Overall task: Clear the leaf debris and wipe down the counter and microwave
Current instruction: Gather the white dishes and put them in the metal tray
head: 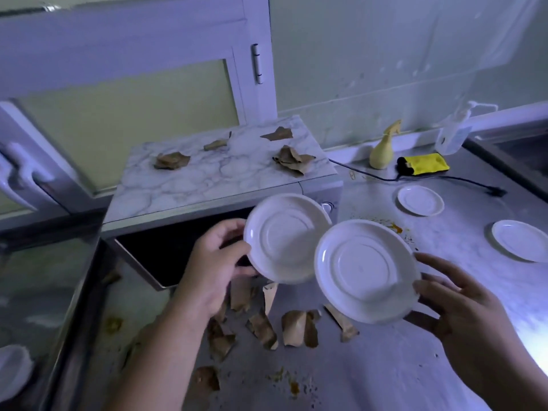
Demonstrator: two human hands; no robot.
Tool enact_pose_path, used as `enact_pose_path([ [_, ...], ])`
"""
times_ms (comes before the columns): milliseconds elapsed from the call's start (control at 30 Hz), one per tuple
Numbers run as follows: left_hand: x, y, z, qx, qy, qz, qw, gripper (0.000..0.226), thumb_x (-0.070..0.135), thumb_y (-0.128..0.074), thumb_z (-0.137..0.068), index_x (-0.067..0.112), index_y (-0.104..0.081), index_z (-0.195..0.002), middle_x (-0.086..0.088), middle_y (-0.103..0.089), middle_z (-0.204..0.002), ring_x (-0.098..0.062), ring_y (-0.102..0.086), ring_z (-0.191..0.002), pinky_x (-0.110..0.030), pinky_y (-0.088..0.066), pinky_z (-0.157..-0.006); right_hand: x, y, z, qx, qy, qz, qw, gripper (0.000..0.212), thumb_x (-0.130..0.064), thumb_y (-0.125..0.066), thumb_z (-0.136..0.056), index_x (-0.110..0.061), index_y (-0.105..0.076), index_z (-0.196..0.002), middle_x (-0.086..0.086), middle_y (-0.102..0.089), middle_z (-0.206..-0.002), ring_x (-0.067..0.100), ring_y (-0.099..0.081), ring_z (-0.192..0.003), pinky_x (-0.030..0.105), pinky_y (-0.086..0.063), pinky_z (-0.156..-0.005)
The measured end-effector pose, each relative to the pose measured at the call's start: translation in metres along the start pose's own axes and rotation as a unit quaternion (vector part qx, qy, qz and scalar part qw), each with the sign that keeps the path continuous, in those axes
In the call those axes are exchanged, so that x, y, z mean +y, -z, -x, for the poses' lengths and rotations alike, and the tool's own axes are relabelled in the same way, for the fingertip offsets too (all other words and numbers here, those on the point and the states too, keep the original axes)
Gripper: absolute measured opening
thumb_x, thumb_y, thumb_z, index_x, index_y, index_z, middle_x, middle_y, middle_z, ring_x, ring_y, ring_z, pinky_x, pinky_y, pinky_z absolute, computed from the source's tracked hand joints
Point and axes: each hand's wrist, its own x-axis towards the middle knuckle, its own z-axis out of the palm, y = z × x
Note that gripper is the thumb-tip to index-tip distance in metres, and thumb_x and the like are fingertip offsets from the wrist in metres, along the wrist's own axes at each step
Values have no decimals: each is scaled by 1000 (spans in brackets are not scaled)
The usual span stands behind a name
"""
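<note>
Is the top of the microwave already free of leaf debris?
No, several dry leaf pieces lie scattered across the marbled microwave top.

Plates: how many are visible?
4 plates: one in the left hand, one in the right hand, two on the counter, far and near. A blurred pale shape lower left may be another.

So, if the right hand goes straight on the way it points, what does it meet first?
Probably the plate held by the left hand: the right hand points up-left, and its own plate overlaps that one. Depth is unclear.
</note>
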Motion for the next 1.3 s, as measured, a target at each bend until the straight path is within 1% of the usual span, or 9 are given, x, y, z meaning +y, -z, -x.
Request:
enact_pose_path([
  [200,-40,-74,75,-67,80,98,990,33,-3,-62,-88,10,-63,-118,-9,-73,-108,-22,-71,-87,-35,-57,-57,-4,41,20,-9,11,-6,1000,33,8,-56,-91,-13,-71,-112,9,-76,-96,17,-70,-71,33,-58,-54],
  [333,-60,-126,126,-78,101,122,984,32,-6,-58,-89,9,-64,-117,-11,-71,-105,-20,-71,-86,-36,-56,-55,-4,90,39,-9,6,8,1000,32,6,-57,-93,-11,-72,-115,12,-74,-112,21,-67,-85,37,-57,-68],
  [467,-81,-169,170,-125,123,123,977,38,2,-64,-84,12,-64,-120,-8,-72,-110,-18,-71,-90,-35,-56,-54,1,152,59,-3,-12,-4,1000,31,0,-58,-94,-18,-75,-114,11,-73,-115,23,-65,-96,36,-56,-69],
  [600,-98,-208,203,-187,147,94,967,49,7,-73,-72,12,-67,-120,-9,-71,-116,-19,-71,-91,-37,-57,-58,17,215,85,4,-43,-30,999,31,1,-61,-92,-18,-77,-111,12,-73,-106,20,-68,-76,34,-57,-61],
  [733,-103,-249,221,-249,150,18,957,42,5,-70,-83,17,-66,-123,-5,-71,-120,-23,-70,-102,-46,-59,-69,26,264,113,53,-45,-80,994,32,8,-63,-87,-12,-77,-108,10,-73,-95,14,-64,-63,25,-52,-50],
  [867,-102,-289,226,-291,134,-15,947,39,0,-69,-84,19,-71,-118,-7,-71,-120,-23,-71,-101,-42,-59,-64,25,307,134,81,-19,-127,988,31,8,-62,-88,-10,-76,-109,2,-69,-76,7,-61,-52,24,-50,-45],
  [1033,-101,-335,225,-360,137,-38,922,40,0,-70,-83,19,-72,-118,-8,-70,-121,-22,-70,-102,-41,-59,-64,24,350,147,87,-3,-149,985,31,6,-63,-88,-12,-76,-111,14,-75,-104,21,-70,-75,31,-59,-53],
  [1200,-110,-376,211,-435,152,-79,884,38,9,-69,-87,20,-69,-124,-6,-69,-122,-16,-67,-103,-40,-59,-67,32,378,143,129,-26,-159,979,34,10,-61,-86,-14,-78,-104,19,-73,-110,35,-64,-83,49,-61,-64],
  [1300,-124,-408,189,-472,193,-71,857,36,25,-70,-87,18,-69,-122,-4,-71,-109,-15,-68,-92,-34,-57,-66,37,396,136,169,-42,-181,968,37,12,-59,-85,-16,-79,-98,24,-72,-107,41,-62,-82,48,-58,-70],
])
